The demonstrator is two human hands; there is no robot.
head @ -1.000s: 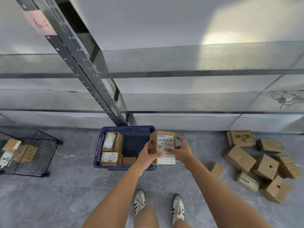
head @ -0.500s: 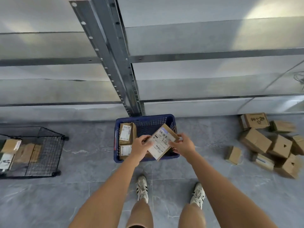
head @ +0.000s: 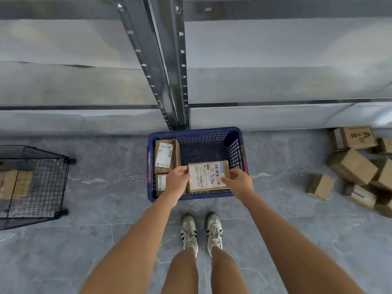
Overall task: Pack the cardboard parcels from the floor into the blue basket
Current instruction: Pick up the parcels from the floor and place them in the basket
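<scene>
A blue basket [head: 195, 132] stands on the grey floor against the shelf post. Inside it, along its left side, lie two labelled cardboard parcels [head: 166, 154]. A flat cardboard parcel with a white barcode label [head: 206, 176] lies level over the basket's front right part. My left hand [head: 177, 180] grips its left edge and my right hand [head: 238, 181] grips its right edge. On the floor to the right lies a heap of several cardboard parcels [head: 353, 166], with one small parcel [head: 319, 186] a little apart.
A black wire basket [head: 36, 183] holding cardboard parcels stands at the left. Metal shelving with a perforated upright post [head: 167, 71] rises right behind the blue basket. My feet in white shoes [head: 201, 232] stand just in front of the basket.
The parcel in my hands has gone from upright, through a tilt, to lying flat and lower over the basket's right part. The view has shifted so the basket is centred and closer.
</scene>
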